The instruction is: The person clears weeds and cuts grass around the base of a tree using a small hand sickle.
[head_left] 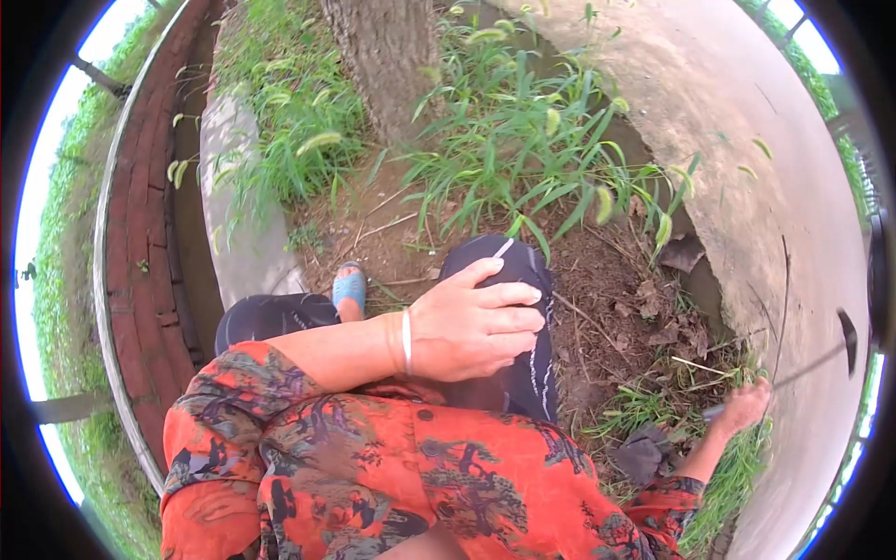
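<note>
A person in a red-orange shirt point(373, 457) with dark floral patterns is bending forward over a roadside verge. The left hand point(476, 322), which is wearing a white band point(406, 343) at the wrist, is lying loosely across a knee point(495, 261) in dark, white-flecked trousers, its fingers curving over the cloth and grasping no tool. Well to its right, the right hand point(747, 406) is closing around what appears to be the handle of a thin-shafted tool with a dark, narrow head point(847, 343), which is pointing outward over pale concrete paving point(747, 187). Green grass point(644, 411) is spreading beside and below the right hand, while a crumpled dark-grey piece of material point(639, 453) is lying on the ground between that hand and the shirt. Brown dried leaves point(663, 317) are littering the bare soil between the two hands. Beyond the left hand, a light-blue sandal point(348, 280) is showing on one foot, and farther ahead a rough-barked tree trunk point(387, 65) is rising among seeding grasses.
</note>
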A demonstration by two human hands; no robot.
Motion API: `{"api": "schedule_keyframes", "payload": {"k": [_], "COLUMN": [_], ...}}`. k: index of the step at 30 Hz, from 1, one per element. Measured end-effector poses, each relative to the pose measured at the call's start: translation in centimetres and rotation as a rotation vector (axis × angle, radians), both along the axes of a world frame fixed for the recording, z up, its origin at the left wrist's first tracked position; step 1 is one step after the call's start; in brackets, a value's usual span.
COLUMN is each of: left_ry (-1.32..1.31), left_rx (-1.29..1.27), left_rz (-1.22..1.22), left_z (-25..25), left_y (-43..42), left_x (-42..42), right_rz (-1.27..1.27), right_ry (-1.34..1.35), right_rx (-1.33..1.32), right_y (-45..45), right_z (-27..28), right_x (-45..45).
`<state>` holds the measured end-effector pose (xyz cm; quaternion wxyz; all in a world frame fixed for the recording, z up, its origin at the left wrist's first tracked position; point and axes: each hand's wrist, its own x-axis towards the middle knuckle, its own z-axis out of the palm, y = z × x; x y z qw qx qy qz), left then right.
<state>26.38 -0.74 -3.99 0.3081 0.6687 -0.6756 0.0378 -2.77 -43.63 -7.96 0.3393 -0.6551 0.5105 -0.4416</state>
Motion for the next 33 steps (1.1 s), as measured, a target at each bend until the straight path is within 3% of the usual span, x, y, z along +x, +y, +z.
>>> {"api": "schedule_keyframes", "payload": {"k": [1,4,5,8,10,13,16,18,19,20,23,25,26,27,28,31,33], "left_ry": [-0.005,-0.017,-0.004,0.037,0.071,0.155,0.269,0.316,0.321,0.332,0.339,0.331,0.338,0.277,0.214,0.195,0.176], "left_rx": [0.062,0.139,0.174,0.198,0.151,0.159,0.244,0.383,0.387,0.371,0.264,0.191,0.193,0.166,0.137,0.148,0.174], "left_rz": [-0.023,-0.070,-0.072,-0.050,-0.007,0.067,0.145,0.114,0.111,0.114,0.064,-0.017,-0.024,-0.089,-0.151,-0.284,-0.348], "left_z": [0.4,1.7,2.3,2.6,2.3,1.0,0.5,0.9,0.9,0.9,0.7,1.1,0.8,0.6,0.3,-0.5,-0.6], "left_y": [0.0,0.6,0.7,1.5,2.0,1.7,1.2,0.9,0.8,0.6,0.0,-0.4,-0.8,-1.2,-1.5,-2.0,-2.1], "left_x": [0.0,0.4,0.7,1.8,3.0,4.9,6.3,7.0,7.2,7.5,8.2,7.9,7.7,7.5,7.5,7.3,7.0], "right_rz": [0.170,0.248,0.276,0.413,0.538,0.628,0.649,0.574,0.679,0.770,0.651,0.694,0.698,0.636,0.638,0.587,0.577], "right_ry": [0.168,-0.179,0.099,0.301,0.117,0.092,0.203,0.639,0.776,0.736,0.820,0.670,0.593,0.315,0.059,0.029,0.418], "right_rx": [-0.233,0.682,0.733,0.923,0.939,0.757,0.370,0.115,0.112,0.182,0.229,0.229,0.097,0.457,0.467,0.436,-0.610], "right_y": [-0.6,6.5,9.4,13.7,14.6,14.7,13.8,14.0,14.0,12.9,14.2,14.0,13.3,13.8,13.9,13.0,13.1], "right_z": [-3.5,-5.8,-6.6,-12.5,-15.7,-16.5,-19.5,-22.0,-23.5,-27.8,-26.1,-24.8,-25.2,-22.6,-21.2,-20.0,-21.5], "right_x": [0.2,7.2,9.7,14.1,17.2,24.0,29.4,30.1,29.5,28.0,26.8,26.5,26.8,28.4,30.1,32.8,33.0]}}
